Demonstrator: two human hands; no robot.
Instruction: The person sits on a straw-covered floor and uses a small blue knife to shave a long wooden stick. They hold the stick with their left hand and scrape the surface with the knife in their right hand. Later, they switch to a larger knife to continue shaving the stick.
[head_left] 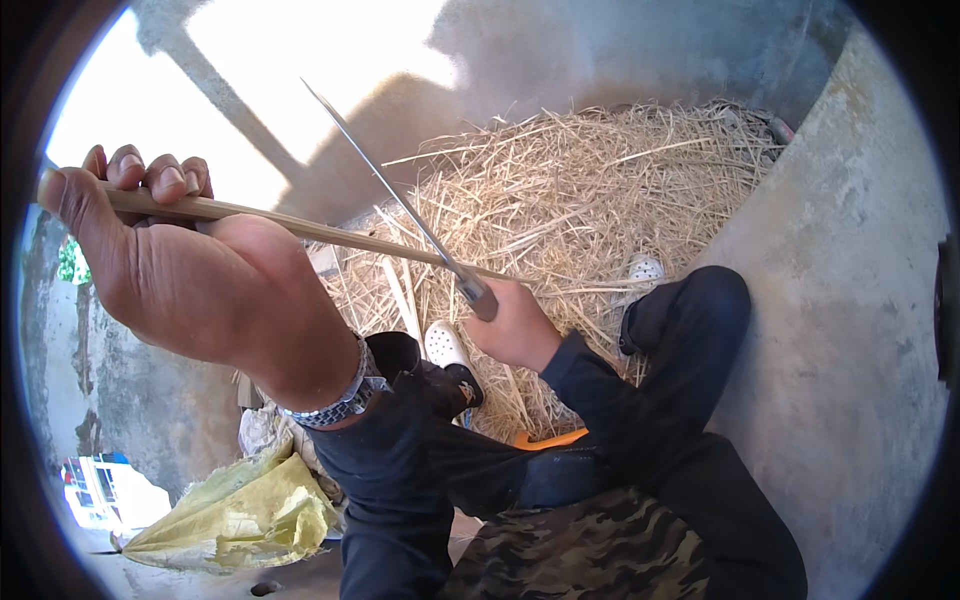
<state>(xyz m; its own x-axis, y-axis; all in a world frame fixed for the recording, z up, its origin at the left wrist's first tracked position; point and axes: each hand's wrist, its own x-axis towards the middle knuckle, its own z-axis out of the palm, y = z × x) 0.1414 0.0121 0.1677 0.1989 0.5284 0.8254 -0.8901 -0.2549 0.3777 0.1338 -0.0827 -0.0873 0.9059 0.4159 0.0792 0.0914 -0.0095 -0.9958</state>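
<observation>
My left hand (190, 270), raised at the left with a metal watch (350, 395) on its wrist, is closed around a long, thin strip of wood or bamboo (340, 236). The strip slants down to the right and its far end reaches my right hand (515, 325). Closed in that right hand is the handle of a knife (400, 195). Its long narrow blade points up and to the left. Blade and strip cross just above the right hand; whether the edge bites into the strip, I cannot tell. Part of the handle is hidden by my fingers.
A broad heap of dry shavings (600, 200) covers the floor ahead. My white clogs (443, 345) stand at its near side. Concrete walls (840, 250) rise at the right and back. A torn yellow sack (235, 515) lies lower left, and something orange (550, 439) is below my right forearm.
</observation>
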